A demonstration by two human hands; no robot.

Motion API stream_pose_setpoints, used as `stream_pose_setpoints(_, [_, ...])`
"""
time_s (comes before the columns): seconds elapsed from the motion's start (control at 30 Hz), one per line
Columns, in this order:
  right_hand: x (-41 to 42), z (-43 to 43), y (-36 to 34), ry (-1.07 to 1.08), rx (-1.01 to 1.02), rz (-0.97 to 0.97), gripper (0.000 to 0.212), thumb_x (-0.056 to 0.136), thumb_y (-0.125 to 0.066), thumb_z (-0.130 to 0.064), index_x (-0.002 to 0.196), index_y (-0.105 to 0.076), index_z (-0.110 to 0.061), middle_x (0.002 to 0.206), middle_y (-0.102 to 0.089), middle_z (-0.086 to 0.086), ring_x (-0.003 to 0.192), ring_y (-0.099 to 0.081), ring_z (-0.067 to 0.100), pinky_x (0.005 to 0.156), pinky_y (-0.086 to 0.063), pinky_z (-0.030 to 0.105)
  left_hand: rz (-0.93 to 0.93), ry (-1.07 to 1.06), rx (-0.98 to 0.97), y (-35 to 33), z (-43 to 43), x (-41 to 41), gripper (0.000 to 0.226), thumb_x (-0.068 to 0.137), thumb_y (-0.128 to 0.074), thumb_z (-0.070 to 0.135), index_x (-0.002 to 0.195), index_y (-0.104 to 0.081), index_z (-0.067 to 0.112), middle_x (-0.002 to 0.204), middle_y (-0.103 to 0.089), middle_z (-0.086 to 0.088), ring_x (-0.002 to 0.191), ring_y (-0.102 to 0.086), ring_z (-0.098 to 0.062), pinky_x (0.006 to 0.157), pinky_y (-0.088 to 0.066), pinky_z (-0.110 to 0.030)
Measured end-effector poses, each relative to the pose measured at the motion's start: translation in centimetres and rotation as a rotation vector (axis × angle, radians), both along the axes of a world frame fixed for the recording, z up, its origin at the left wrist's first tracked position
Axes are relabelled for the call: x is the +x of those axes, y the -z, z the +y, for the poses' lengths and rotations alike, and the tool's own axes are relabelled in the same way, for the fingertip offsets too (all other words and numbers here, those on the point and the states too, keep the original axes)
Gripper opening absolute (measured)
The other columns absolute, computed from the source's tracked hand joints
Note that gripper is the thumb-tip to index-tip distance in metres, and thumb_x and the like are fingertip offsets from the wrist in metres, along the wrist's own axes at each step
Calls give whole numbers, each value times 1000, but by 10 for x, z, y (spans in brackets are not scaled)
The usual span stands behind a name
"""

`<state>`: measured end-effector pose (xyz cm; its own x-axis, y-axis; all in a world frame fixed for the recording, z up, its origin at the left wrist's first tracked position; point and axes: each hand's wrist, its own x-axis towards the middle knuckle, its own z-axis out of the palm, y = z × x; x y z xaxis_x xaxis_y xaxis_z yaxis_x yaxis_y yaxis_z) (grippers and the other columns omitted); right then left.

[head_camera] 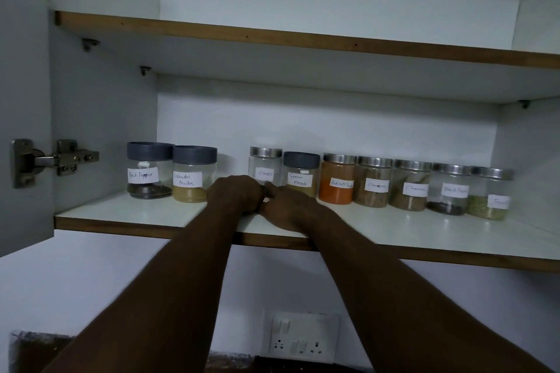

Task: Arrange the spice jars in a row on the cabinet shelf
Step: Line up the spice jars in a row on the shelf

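head | left hand (pixel 235 194), right hand (pixel 288 206) hide cloves jar (pixel 265 165) base | grip unclear

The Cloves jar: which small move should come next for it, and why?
Probably slide the Cloves jar left toward the Coriander Powder jar. A gap breaks the row there, while jars to the right stand close together. Both hands rest before it.

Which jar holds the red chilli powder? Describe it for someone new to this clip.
On the lower white cabinet shelf, find the long jar row. The clear steel-lidded red chilli jar stands right of the grey-lidded Garam Masala jar. Only it holds bright orange powder.
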<state>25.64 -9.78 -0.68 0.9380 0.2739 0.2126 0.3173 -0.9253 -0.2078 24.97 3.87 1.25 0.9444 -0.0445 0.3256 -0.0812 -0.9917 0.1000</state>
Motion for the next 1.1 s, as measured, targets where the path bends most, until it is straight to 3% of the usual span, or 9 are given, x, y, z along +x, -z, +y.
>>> stream_pose_setpoints(0.2, [1,-4,-3,0,26,-39,85,93,-48,-66,162,-16,-28,164,-32,10,149,-33,32,117,-34,45,-130,-45,-136,7,1,0,37,95,-51,40,110,-69,11,111,-70,-10,94,-63,-26,74,-41,-32])
stream_pose_setpoints(0.33, [-2,-3,-2,-9,-3,-124,62,97,-49,-60,149,-48,-25,147,-56,8,131,-53,28,98,-42,33,-147,-34,-125,8,0,-2,32,94,-56,36,111,-69,11,112,-70,-9,102,-66,-28,74,-43,-33])
stream_pose_setpoints(0.43, [-6,-4,-3,-1,-56,-155,53,99,-48,-56,134,-63,-20,134,-65,8,119,-60,26,84,-38,28,-135,-20,-128,7,1,-3,32,93,-56,34,112,-69,11,114,-70,-10,104,-66,-29,76,-44,-33])
stream_pose_setpoints(0.53, [-13,-3,-6,6,-73,-166,52,99,-49,-55,129,-67,-17,130,-67,9,117,-61,27,86,-42,30,-150,10,-93,7,2,-7,32,95,-55,33,112,-69,11,113,-70,-9,102,-66,-28,74,-42,-32])
stream_pose_setpoints(0.67, [-26,-3,-8,4,-24,-180,49,97,-54,-54,120,-72,-15,121,-71,8,108,-63,24,91,-50,33,-170,32,-87,6,5,-22,25,94,-59,33,101,-69,11,92,-67,-7,80,-57,-21,70,-42,-31])
stream_pose_setpoints(0.77, [-35,-1,-9,-28,-76,-228,54,97,-51,-60,110,-76,-15,114,-72,7,101,-65,22,92,-54,39,-215,-9,-266,7,16,-37,25,90,-62,27,72,-54,12,77,-58,-4,72,-53,-19,67,-41,-30])
stream_pose_setpoints(0.83, [-39,-1,-10,-46,-49,-233,55,96,-52,-63,104,-77,-14,112,-73,6,100,-65,21,91,-54,40,-266,-62,-452,8,33,-46,29,88,-62,25,65,-50,14,72,-58,-3,68,-54,-17,65,-42,-30])
stream_pose_setpoints(0.97, [-44,1,-9,-75,15,-253,46,94,-56,-62,95,-76,-21,104,-74,0,98,-64,17,86,-54,36,-370,-235,-606,12,72,-66,26,84,-72,34,86,-62,10,90,-67,-6,85,-64,-26,73,-45,-31])
stream_pose_setpoints(1.1, [-46,7,-10,-129,-12,-292,44,94,-54,-63,112,-71,-26,125,-70,-3,115,-61,21,96,-50,38,-315,-256,-588,10,81,-70,50,84,-78,38,119,-60,6,114,-68,-10,109,-63,-30,89,-47,-37])
